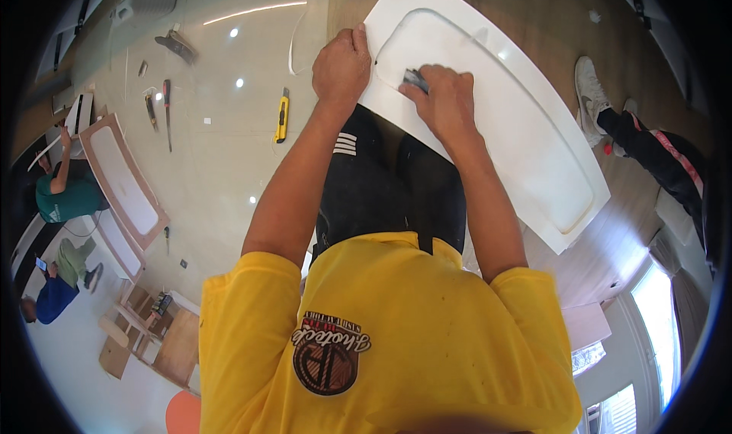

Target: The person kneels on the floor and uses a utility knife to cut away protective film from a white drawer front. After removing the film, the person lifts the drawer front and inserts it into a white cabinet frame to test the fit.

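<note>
One white panel (503,129) over the brown floor (568,45), left hand (341,67) gripping its left edge, right hand (446,102) holding a small grey tool (414,80) near that edge; firm bracing, even pressure advisable.

Panel (503,129) wht; shirt (442,327) yel; trousers (354,201) blk w/ wht stripes (345,144); cutter (282,120) yel & blk.

We see a workshop-like room, utility knife (283,115) and screwdriver (167,95) on the floor (221,156), framed panel (122,167) toward its left edge
</note>
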The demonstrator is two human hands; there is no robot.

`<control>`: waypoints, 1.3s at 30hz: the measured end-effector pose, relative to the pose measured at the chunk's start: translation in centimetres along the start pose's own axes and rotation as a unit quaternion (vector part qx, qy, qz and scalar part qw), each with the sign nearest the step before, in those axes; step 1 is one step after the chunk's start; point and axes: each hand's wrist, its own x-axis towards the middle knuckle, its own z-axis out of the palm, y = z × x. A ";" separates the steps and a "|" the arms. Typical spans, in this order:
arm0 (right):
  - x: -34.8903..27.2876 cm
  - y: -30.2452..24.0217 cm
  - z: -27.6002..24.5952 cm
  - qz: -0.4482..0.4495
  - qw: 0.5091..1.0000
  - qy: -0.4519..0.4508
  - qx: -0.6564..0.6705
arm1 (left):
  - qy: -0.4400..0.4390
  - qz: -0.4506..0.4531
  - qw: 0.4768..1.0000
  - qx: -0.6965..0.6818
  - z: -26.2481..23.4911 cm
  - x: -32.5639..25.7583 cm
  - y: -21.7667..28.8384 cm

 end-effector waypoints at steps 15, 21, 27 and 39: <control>0.6 0.7 2.4 -0.019 0.999 0.028 -0.003 | 0.001 0.003 1.000 -0.018 1.3 0.4 -1.1; 0.4 2.2 2.6 -0.003 0.998 -0.036 -0.048 | -0.033 0.091 0.995 -0.017 2.9 1.3 -3.2; 2.0 1.8 3.0 -0.065 0.998 0.018 0.015 | -0.042 0.013 0.990 -0.131 1.0 0.5 -1.8; 3.1 0.4 1.5 -0.057 0.998 0.008 0.024 | -0.033 0.040 0.993 -0.105 0.8 0.7 -1.6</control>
